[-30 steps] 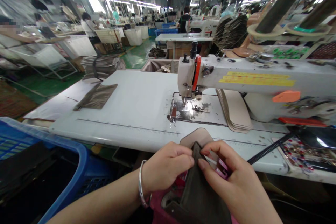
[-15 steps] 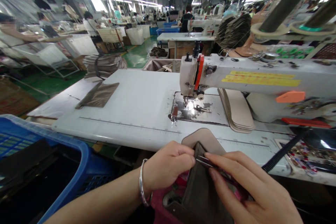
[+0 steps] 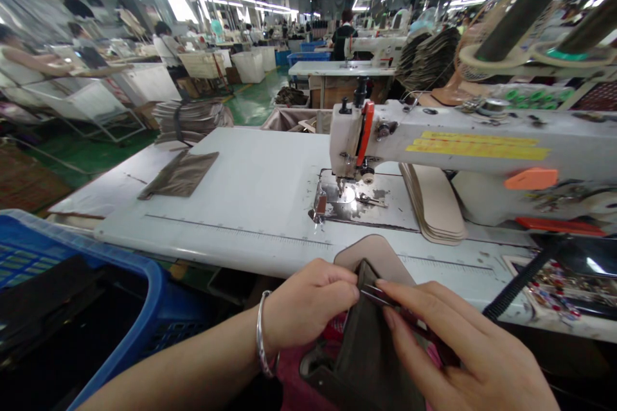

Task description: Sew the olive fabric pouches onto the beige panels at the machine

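My left hand [image 3: 308, 302] is closed, pinching the top edge of a dark grey-brown fabric pouch [image 3: 371, 353] at the table's front edge. Between the thumb and fingers of my right hand [image 3: 467, 340] is a slim metal-tipped tool [image 3: 378, 295]; its exact kind is partly hidden by the hand. The tip touches the pouch edge close to my left fingertips. A beige rounded panel [image 3: 373, 249] shows behind the pouch. Beyond it stands a sewing machine [image 3: 463, 138], with small snips [image 3: 371, 200] lying on its metal plate.
A stack of beige panels [image 3: 436, 205] rests under the machine arm. One flat grey-brown piece [image 3: 180, 174] lies on the white table [image 3: 260, 173]. At left stands a blue basket [image 3: 154, 289] holding dark pieces. Thread cones [image 3: 515, 22] rise at right, and co-workers sit farther back.
Hardly anything differs. Both hands keep their hold on the pouch and the tool, with only a very slight shift of the right hand.
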